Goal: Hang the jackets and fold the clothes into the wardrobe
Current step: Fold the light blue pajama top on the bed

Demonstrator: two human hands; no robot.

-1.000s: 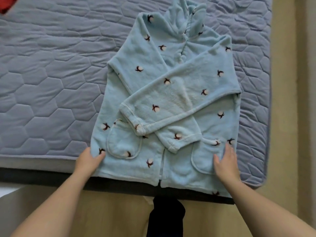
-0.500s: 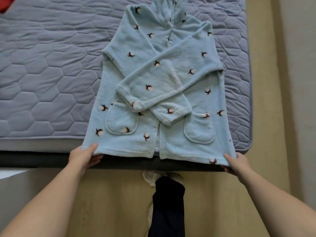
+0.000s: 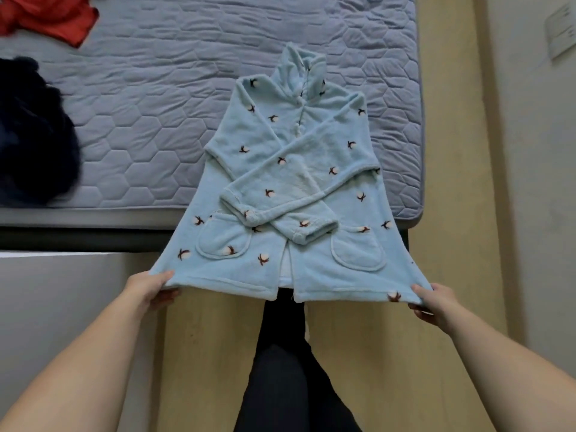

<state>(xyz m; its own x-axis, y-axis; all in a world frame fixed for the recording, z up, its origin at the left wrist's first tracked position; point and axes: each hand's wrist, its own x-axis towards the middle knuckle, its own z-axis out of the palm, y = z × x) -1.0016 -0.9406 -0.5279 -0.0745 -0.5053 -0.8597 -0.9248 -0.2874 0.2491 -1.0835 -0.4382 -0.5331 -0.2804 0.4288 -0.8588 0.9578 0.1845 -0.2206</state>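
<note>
My left hand (image 3: 149, 287) pinches the lower left corner of the pale blue fleece jacket (image 3: 290, 194), thumb on top and fingers curled under the hem, and my right hand (image 3: 431, 302) grips the lower right corner the same way. The jacket sits in the middle of the frame, its hem lifted off the edge of the bed and stretched between my hands over the wooden floor (image 3: 374, 353), while its hood and shoulders lie on the grey quilted mattress (image 3: 156, 104). Both sleeves are folded across the front, crossing just above the two patch pockets. At the upper left corner of the frame lies a red garment (image 3: 46, 17), and below it, at the left edge, a dark navy garment (image 3: 31, 135), both on the mattress. My black-trousered legs (image 3: 280, 369) show at the lower centre.
</note>
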